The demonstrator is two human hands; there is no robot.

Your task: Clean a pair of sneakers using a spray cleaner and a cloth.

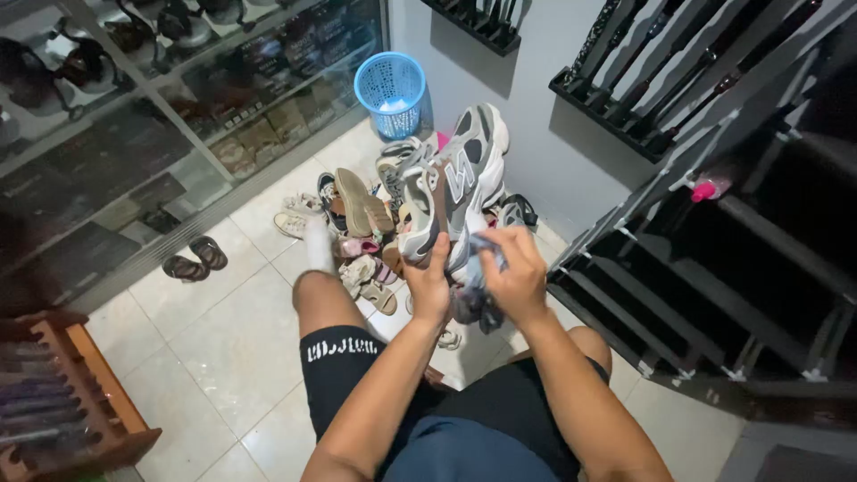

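Observation:
A grey and white sneaker (460,174) is held up in front of me, toe pointing away. My left hand (428,284) grips it from below at the heel end. My right hand (516,272) is closed on a bluish-grey cloth (473,286) pressed against the sneaker's side, with the cloth hanging down between my hands. I sit with bare knees apart above a white tiled floor.
A pile of several shoes and sandals (361,223) lies on the floor ahead. A blue mesh basket (391,89) stands by the wall. A dark pair of sandals (195,259) lies at the left near a glass cabinet (134,134). A black shoe rack (732,268) fills the right; a wooden rack (67,402) sits lower left.

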